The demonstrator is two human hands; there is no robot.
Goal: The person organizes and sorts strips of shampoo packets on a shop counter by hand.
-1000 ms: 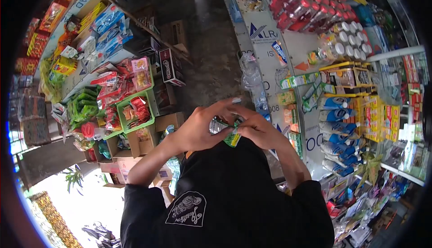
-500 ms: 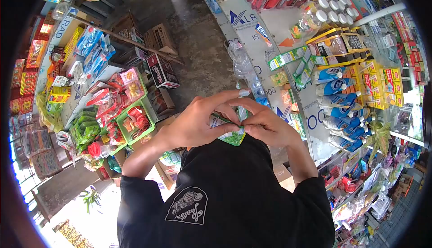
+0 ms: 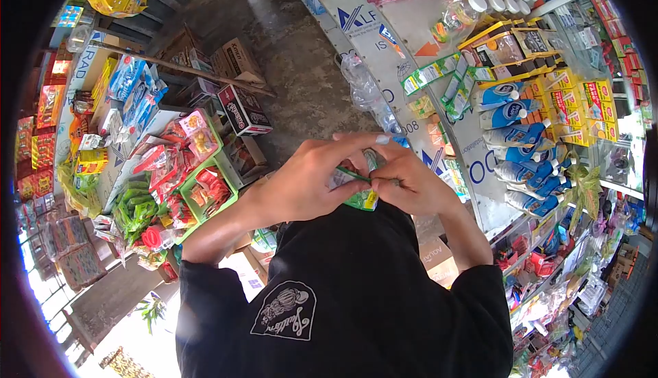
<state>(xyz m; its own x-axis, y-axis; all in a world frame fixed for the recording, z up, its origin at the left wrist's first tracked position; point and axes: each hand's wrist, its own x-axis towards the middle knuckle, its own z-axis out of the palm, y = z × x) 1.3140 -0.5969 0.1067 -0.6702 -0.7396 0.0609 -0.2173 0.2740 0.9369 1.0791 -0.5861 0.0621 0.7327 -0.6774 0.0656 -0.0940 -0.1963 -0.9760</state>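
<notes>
Close in front of the black shirt, both hands meet over a small green and white packet (image 3: 363, 200). My left hand (image 3: 308, 179) curls round the packet's left side, its thumb and fingers closed on it. On the right side, my right hand (image 3: 411, 183) pinches the packet's edge between thumb and fingers. Most of the packet is hidden behind the fingers; a green and yellow part shows below them.
A green basket (image 3: 233, 196) with red packets stands at the left. Blue and white pouches (image 3: 510, 135), yellow boxes (image 3: 565, 107) and white-capped bottles (image 3: 497, 1) are on the right counter. A clear plastic bottle (image 3: 363, 90) lies at its edge. Cartons (image 3: 243, 111) sit beyond the basket.
The fingers have shifted on the packet and less of it shows below them. The hands have tilted slightly, with my right hand lower against my left. The view has moved slightly.
</notes>
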